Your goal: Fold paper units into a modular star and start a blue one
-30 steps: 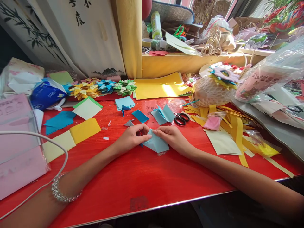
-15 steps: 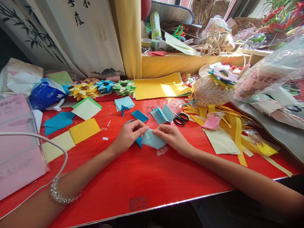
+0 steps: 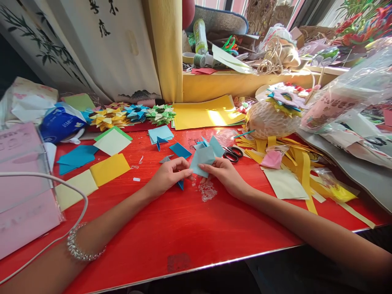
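A folded sheet of light blue paper (image 3: pixel 202 160) is held above the table between my two hands. My right hand (image 3: pixel 226 174) pinches its lower right part, thumb on top and fingers beneath. At the paper's left corner, my left hand (image 3: pixel 170 176) has thumb and fingers closed on the edge. Just beyond, partly covered by the held sheet, lie more light blue folded papers (image 3: pixel 217 146). Around my left fingers are a dark blue folded piece (image 3: pixel 180 185), a flat blue rectangle (image 3: pixel 180 150) and a small grey-blue folded piece (image 3: pixel 165 159).
Black-handled scissors (image 3: pixel 233 154) lie beyond my right hand. Blue sheets (image 3: pixel 76 159) and a yellow sheet (image 3: pixel 110 169) are at the left. Folded paper stars (image 3: pixel 161 114) line the back. Yellow strips (image 3: pixel 304 175) spread at the right. A white cable (image 3: pixel 85 204) crosses near my left forearm.
The light blue paper has been lifted and turned, now standing more upright and slightly farther away. My right hand moved its grip to the lower right; my left fingers slid to the left corner.
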A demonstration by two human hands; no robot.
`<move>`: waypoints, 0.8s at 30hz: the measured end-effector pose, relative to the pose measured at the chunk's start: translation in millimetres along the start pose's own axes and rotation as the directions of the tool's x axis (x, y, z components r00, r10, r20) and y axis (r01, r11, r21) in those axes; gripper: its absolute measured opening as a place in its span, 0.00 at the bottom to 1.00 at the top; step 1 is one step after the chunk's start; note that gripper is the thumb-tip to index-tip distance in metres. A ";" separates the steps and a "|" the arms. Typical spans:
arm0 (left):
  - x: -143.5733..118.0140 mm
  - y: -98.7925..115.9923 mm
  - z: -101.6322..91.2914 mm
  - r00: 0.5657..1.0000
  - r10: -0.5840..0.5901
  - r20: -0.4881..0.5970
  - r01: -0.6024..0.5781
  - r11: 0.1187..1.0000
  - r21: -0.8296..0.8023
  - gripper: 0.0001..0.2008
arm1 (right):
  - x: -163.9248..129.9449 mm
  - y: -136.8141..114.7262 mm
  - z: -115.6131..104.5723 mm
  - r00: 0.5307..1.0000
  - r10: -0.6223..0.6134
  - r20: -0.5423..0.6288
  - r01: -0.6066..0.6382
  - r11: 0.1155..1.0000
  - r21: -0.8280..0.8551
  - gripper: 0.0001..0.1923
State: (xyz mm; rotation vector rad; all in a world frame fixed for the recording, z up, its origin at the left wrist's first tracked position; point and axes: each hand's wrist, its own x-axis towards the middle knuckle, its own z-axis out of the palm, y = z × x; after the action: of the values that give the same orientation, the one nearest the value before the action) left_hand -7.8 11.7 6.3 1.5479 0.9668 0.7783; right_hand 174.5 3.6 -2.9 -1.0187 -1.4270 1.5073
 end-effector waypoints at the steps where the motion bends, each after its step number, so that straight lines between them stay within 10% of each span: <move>1: 0.1 0.0 0.0 1.000 0.002 0.004 -0.002 1.000 0.017 0.09 | 0.0 0.8 -0.8 1.000 -0.002 -0.006 0.002 1.000 -0.018 0.15; 11: -1.0 -1.6 2.0 0.980 0.118 -0.163 -0.105 0.991 0.084 0.13 | 0.2 -1.3 -1.4 0.991 0.082 0.103 -0.074 0.994 -0.076 0.16; 24: -2.0 -2.7 1.3 0.993 0.113 -0.027 -0.103 0.964 0.247 0.13 | 2.3 -2.0 -5.8 0.988 0.074 0.133 -0.057 0.990 -0.129 0.14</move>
State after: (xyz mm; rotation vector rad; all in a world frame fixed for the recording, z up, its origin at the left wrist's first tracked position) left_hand -8.1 9.5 3.5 1.8172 1.0458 0.7916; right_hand 179.2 7.9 -1.2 -1.0631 -1.6158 1.5783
